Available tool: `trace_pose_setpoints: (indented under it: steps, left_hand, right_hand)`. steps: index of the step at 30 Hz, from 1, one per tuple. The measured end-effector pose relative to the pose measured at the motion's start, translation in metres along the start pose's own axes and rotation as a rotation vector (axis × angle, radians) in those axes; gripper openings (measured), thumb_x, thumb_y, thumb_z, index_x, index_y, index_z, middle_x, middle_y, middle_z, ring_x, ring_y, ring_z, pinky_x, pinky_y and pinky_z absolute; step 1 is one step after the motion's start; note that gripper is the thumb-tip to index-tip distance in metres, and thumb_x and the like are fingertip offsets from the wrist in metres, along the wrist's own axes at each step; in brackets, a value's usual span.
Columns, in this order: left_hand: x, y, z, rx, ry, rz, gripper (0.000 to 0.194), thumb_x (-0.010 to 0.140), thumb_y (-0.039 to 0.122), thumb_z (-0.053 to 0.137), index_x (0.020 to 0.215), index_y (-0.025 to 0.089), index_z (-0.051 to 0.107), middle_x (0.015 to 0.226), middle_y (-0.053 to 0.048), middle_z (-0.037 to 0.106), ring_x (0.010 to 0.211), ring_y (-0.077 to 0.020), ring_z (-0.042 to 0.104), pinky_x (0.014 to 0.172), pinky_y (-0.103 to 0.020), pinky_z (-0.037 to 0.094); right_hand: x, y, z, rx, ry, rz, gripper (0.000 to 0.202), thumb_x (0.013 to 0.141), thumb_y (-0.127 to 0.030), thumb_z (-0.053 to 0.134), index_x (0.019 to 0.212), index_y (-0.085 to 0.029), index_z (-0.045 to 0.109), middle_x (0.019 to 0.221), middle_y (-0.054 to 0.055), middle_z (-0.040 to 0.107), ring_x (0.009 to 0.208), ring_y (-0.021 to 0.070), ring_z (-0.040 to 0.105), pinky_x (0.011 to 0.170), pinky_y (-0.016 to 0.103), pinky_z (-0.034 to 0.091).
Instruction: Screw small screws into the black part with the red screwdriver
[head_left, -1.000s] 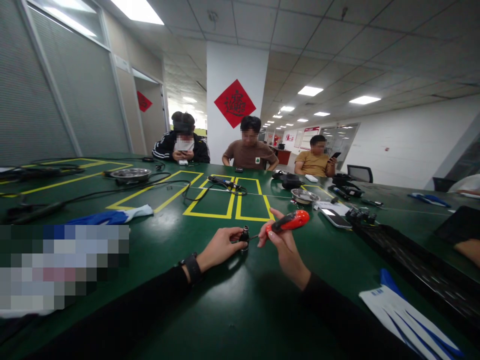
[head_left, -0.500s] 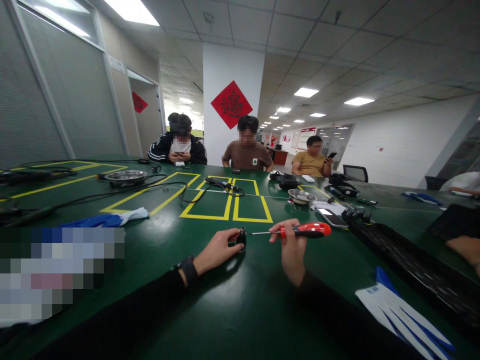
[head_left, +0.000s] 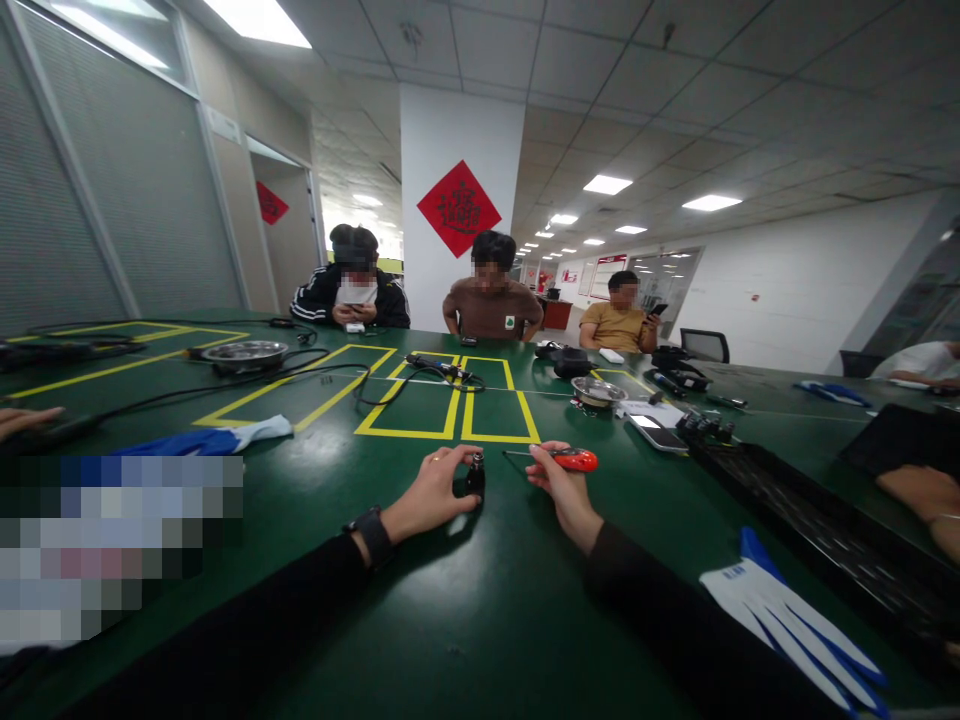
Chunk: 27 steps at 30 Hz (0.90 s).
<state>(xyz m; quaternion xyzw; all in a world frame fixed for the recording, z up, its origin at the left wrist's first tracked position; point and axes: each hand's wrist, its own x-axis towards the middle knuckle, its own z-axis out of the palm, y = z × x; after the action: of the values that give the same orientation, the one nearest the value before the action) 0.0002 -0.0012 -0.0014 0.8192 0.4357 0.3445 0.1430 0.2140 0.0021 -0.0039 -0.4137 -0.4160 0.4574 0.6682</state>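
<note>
A small black cylindrical part (head_left: 475,474) with a metal top stands upright on the green table (head_left: 465,600). My left hand (head_left: 433,492) has its thumb and fingers around this part. To the right, my right hand (head_left: 564,490) grips a screwdriver (head_left: 576,460) with a red and black handle. The screwdriver lies nearly level, its thin shaft pointing left toward the black part, with a gap between tip and part.
A white and blue glove (head_left: 780,615) lies at the right, beside a long black tray (head_left: 795,520). Beyond are a phone (head_left: 658,433), a metal bowl (head_left: 598,390) and cables. Another glove (head_left: 217,438) is at left. Several people sit around the table.
The screwdriver's handle has come down and left, and my right hand has shifted its hold on it. The black part shows more between my left fingers. Another person's hand has appeared at the far left.
</note>
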Motion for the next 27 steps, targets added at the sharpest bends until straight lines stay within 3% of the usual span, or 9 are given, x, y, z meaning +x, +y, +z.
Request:
trace_pose_setpoints:
  steps: [5,10,14,18,22,27]
  left_hand:
    - [0.000,0.000,-0.002,-0.033,-0.035,0.003,0.062,0.066,0.034,0.067,0.123,0.025,0.044,0.101,-0.003,0.059,0.102,-0.0249,0.051,0.099,-0.043,0.026]
    - [0.004,-0.008,-0.013,-0.017,-0.020,0.051,0.056,0.069,0.021,0.057,0.123,0.027,0.044,0.121,-0.002,0.054,0.117,-0.0239,0.041,0.105,-0.041,0.018]
    - [0.012,-0.035,-0.023,0.037,0.171,-0.195,0.031,0.081,0.031,0.043,0.108,0.023,0.055,0.114,-0.003,0.059,0.109,-0.0231,0.048,0.100,-0.041,0.028]
    - [0.015,-0.057,-0.025,0.066,0.131,-0.363,0.029,0.080,0.041,0.046,0.088,0.020,0.064,0.095,-0.003,0.066,0.094,-0.0226,0.057,0.088,-0.035,0.039]
    - [0.013,-0.056,-0.021,0.094,0.056,-0.287,0.029,0.076,0.046,0.052,0.083,0.023,0.067,0.097,-0.003,0.067,0.097,-0.0242,0.056,0.086,-0.035,0.039]
    - [0.011,-0.048,-0.016,0.195,0.060,-0.249,0.033,0.069,0.049,0.060,0.090,0.024,0.067,0.102,-0.006,0.064,0.101,-0.0281,0.052,0.088,-0.041,0.036]
  right_hand:
    - [-0.002,-0.002,-0.001,-0.053,-0.009,-0.096,0.034,0.055,-0.030,0.077,0.079,-0.016,0.058,0.053,-0.007,0.056,0.038,0.0054,0.047,0.035,0.016,0.037]
    - [0.000,-0.002,0.000,0.054,-0.110,0.025,0.035,0.057,-0.026,0.077,0.086,-0.016,0.061,0.070,0.001,0.066,0.059,0.0125,0.063,0.056,0.024,0.052]
    - [-0.001,-0.005,0.002,0.137,-0.136,0.116,0.029,0.065,-0.029,0.072,0.087,-0.014,0.062,0.076,0.006,0.070,0.069,0.0175,0.068,0.065,0.030,0.055]
    - [-0.004,-0.004,0.004,0.096,-0.150,0.076,0.026,0.065,-0.027,0.071,0.085,-0.012,0.063,0.075,0.007,0.070,0.068,0.0179,0.068,0.066,0.030,0.056]
    - [-0.008,-0.003,0.007,0.062,-0.126,0.041,0.026,0.066,-0.027,0.070,0.085,-0.011,0.062,0.068,0.005,0.069,0.061,0.0163,0.067,0.060,0.027,0.055]
    - [-0.010,-0.003,0.009,0.062,-0.103,0.020,0.023,0.066,-0.025,0.069,0.083,-0.013,0.060,0.065,0.004,0.069,0.055,0.0135,0.064,0.056,0.024,0.052]
